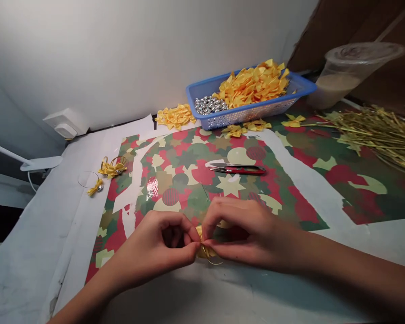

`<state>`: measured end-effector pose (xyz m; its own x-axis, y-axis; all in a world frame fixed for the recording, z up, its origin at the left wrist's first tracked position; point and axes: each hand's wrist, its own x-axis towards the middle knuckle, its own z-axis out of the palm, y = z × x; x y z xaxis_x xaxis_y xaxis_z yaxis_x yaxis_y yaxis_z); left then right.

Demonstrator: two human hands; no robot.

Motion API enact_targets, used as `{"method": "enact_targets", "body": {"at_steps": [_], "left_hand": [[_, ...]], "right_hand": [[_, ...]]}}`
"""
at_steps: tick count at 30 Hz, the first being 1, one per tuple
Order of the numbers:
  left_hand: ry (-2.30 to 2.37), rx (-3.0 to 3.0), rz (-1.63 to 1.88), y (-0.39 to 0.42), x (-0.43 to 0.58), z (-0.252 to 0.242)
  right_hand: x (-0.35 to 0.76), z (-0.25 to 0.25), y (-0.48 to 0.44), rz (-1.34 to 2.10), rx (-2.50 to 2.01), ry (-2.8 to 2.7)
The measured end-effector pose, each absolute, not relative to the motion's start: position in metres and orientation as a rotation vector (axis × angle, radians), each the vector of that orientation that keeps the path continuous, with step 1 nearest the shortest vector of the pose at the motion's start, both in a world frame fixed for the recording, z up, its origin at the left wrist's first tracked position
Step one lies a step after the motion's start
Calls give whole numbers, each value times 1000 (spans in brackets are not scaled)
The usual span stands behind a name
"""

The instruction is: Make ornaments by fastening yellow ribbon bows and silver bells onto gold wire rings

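My left hand (155,243) and my right hand (243,234) meet near the front of the patterned paper (189,171). Their fingertips pinch a small yellow satin ribbon bow (205,247) from both sides, and a thin gold thread curls out beneath it. The fingers hide most of the bow. Ahead of my right hand lie red-handled thread snips (238,169) and a thin needle (204,191), neither touched. Off to the left of my left hand rest two yellow bows with gold wire loops (112,168) (95,186).
A blue plastic basket (249,110) at the back holds yellow ribbon pieces and silver beads (209,105). Loose yellow bows (174,116) lie beside it. Further right stand a plastic cup (347,74) and a heap of gold strands (374,135). A white lamp arm (40,163) reaches in from the left.
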<state>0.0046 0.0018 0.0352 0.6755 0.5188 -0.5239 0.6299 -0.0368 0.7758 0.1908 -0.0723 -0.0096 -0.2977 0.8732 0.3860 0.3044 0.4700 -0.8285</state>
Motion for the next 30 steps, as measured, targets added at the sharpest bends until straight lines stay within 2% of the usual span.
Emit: {"method": "enact_targets", "body": {"at_steps": [9,30], "left_hand": [[1057,1402,-195,7,12,27],[1066,1469,-240,6,8,19]], "right_hand": [[192,-14,-76,825,-1073,-1821],[190,-16,-78,1032,-1247,-1683]]}}
